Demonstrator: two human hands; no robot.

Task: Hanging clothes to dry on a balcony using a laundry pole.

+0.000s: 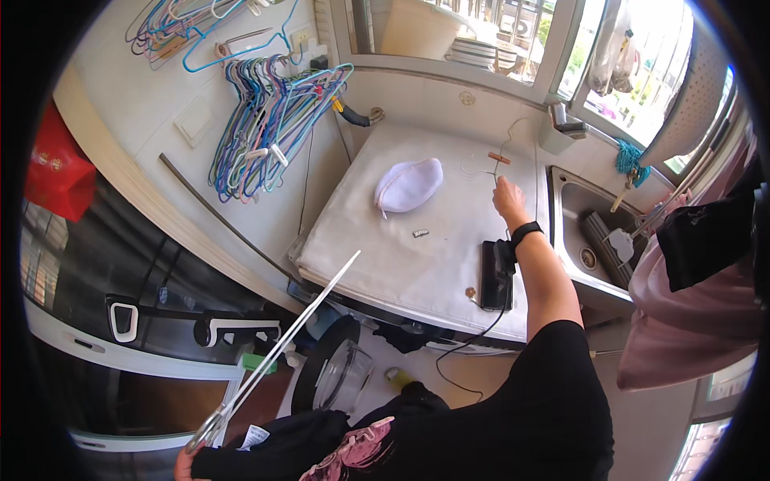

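My right hand (509,199) reaches over the white covered top, fingers closed at the lower end of a thin pale wire. A small brown bar (499,158) sits across that wire. My left hand (186,463) shows only in part at the lower left, closed at the metal end of a pair of long thin white rods (301,325) that slant up to the right. Black cloth with a pink print (353,450) and a white tag (255,435) lies beside it. A white zipped mesh laundry bag (409,186) rests on the top, left of my right hand.
A black box-shaped device (496,275) with a cable lies near my right forearm. Many hangers (269,128) hang on the left wall. A steel sink (589,216) stands right, near hanging pink cloth (662,329). A small patterned object (420,233) lies on the top.
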